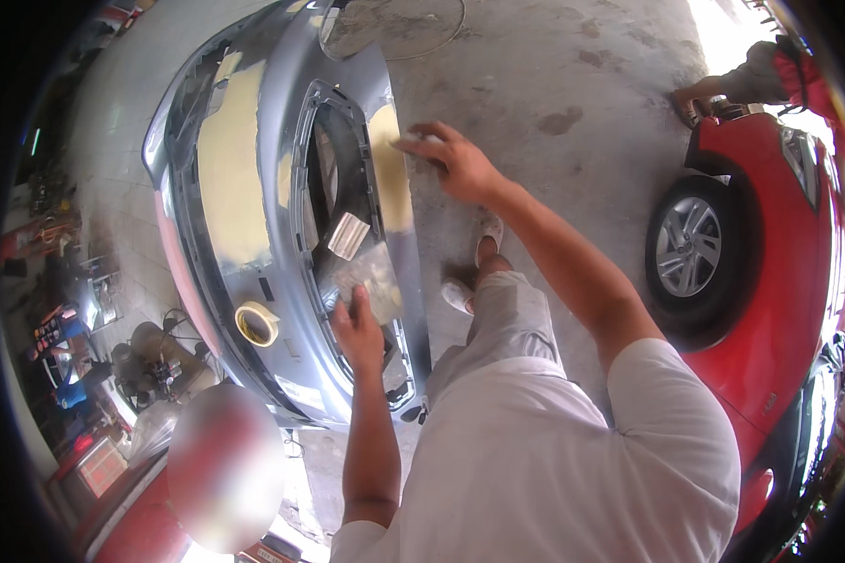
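A grey car bumper (pixel 282 202) with pale yellow filler patches stands in front of me. My left hand (pixel 359 338) grips a thin, see-through flat plate (pixel 377 286), thumb on top, over the bumper's lower opening. Just beyond the plate is a small grey-beige striped block (pixel 349 236); whether it rests on the plate or the bumper, I cannot tell. My right hand (pixel 458 166) is at the bumper's right edge, beside a yellow filler patch (pixel 391 164). Its fingers are pinched around something small and whitish that I cannot make out. A roll of masking tape (pixel 256 324) sits on the bumper's left part.
A red car (pixel 770 310) with its front wheel (pixel 687 246) is on the right. A person in red and grey (pixel 770 75) is by its far end. On the left are a compressor-like machine (pixel 150 361) and assorted tools. A thin hose (pixel 441 42) lies on the concrete floor.
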### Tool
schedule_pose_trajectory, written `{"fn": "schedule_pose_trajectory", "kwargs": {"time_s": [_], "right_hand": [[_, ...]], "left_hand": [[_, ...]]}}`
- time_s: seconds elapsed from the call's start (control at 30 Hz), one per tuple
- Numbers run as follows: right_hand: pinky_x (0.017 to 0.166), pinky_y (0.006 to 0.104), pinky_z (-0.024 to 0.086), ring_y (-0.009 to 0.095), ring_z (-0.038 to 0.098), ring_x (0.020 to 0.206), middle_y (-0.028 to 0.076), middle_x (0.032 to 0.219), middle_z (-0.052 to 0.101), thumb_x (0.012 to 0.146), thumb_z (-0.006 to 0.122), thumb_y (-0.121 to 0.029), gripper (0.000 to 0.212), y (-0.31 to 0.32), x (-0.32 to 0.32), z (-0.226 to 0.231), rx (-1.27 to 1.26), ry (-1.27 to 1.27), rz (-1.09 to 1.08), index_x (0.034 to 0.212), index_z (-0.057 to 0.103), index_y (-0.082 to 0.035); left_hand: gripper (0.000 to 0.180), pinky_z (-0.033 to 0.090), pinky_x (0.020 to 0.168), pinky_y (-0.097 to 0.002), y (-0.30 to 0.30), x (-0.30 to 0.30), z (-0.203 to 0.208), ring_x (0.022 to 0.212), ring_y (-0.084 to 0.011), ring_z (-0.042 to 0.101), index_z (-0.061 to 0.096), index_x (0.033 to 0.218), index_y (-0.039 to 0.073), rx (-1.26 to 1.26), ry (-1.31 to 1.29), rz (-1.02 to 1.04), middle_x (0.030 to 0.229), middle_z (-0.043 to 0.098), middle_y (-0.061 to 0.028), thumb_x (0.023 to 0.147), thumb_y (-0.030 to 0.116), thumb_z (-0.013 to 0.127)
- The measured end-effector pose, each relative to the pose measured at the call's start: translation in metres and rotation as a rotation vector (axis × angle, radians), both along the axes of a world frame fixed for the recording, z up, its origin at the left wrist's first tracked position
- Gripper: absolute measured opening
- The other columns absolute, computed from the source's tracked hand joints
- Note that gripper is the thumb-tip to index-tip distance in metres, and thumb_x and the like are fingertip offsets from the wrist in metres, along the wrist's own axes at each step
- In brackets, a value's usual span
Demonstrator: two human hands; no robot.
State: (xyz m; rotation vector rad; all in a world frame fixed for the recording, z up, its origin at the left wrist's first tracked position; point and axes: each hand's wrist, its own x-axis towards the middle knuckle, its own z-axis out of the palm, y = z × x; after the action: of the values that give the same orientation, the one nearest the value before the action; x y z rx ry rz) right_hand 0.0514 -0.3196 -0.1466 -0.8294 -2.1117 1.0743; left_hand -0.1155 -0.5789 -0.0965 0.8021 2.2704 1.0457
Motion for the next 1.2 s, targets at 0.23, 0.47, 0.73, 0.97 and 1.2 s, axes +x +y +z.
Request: {"fn": "schedule_pose_trajectory", "kwargs": {"time_s": [0.23,0.47,0.73,0.97,1.2], "right_hand": [[0.111,0.0456,0.043,0.032,0.053,0.128,0.005,0.141,0.056,0.078,0.061,0.007,0.075,0.073,-0.051,0.002,0.388,-0.349,-0.011,0.139,0.062,-0.036],[0.112,0.0451,0.043,0.033,0.052,0.128,0.005,0.14,0.056,0.073,0.062,0.007,0.082,0.068,-0.057,-0.015,0.355,-0.343,0.009,0.142,0.058,-0.038],[0.109,0.0455,0.042,0.032,0.05,0.131,0.005,0.138,0.056,0.081,0.068,-0.001,0.07,0.002,-0.048,-0.03,0.248,-0.245,-0.078,0.143,0.058,-0.032],[0.111,0.0499,0.037,0.034,0.048,0.134,0.007,0.135,0.058,0.071,0.072,-0.004,0.077,-0.1,-0.032,-0.042,0.14,-0.214,-0.124,0.143,0.058,-0.029],[0.111,0.0516,0.038,0.033,0.047,0.136,0.007,0.138,0.056,0.075,0.071,-0.002,0.074,-0.175,-0.019,-0.057,0.139,-0.186,-0.147,0.144,0.057,-0.023]], "left_hand": [[0.055,0.049,0.088,-0.0453,-0.058,-0.009,-0.081,0.1,-0.0371,0.066,0.067,0.112,-0.005,-0.208,-0.143,0.019,0.105,0.068,-0.0283,0.099,0.048,0.062],[0.062,0.046,0.097,-0.0441,-0.066,-0.011,-0.093,0.112,-0.0394,0.063,0.061,0.127,-0.006,-0.133,-0.295,-0.011,0.12,0.066,-0.0305,0.098,0.049,0.063],[0.046,0.049,0.09,-0.038,-0.053,-0.006,-0.069,0.101,-0.0291,0.067,0.06,0.128,-0.005,-0.048,-0.386,-0.081,0.112,0.071,-0.0194,0.101,0.032,0.063],[0.037,0.048,0.089,-0.031,-0.054,0.002,-0.054,0.097,-0.0143,0.06,0.066,0.12,-0.001,-0.077,-0.324,-0.042,0.109,0.069,-0.0081,0.103,0.032,0.064],[0.037,0.049,0.09,-0.0305,-0.059,-0.004,-0.058,0.099,-0.0153,0.063,0.065,0.123,-0.001,-0.049,-0.349,-0.079,0.113,0.07,-0.0093,0.104,0.031,0.061]]}}
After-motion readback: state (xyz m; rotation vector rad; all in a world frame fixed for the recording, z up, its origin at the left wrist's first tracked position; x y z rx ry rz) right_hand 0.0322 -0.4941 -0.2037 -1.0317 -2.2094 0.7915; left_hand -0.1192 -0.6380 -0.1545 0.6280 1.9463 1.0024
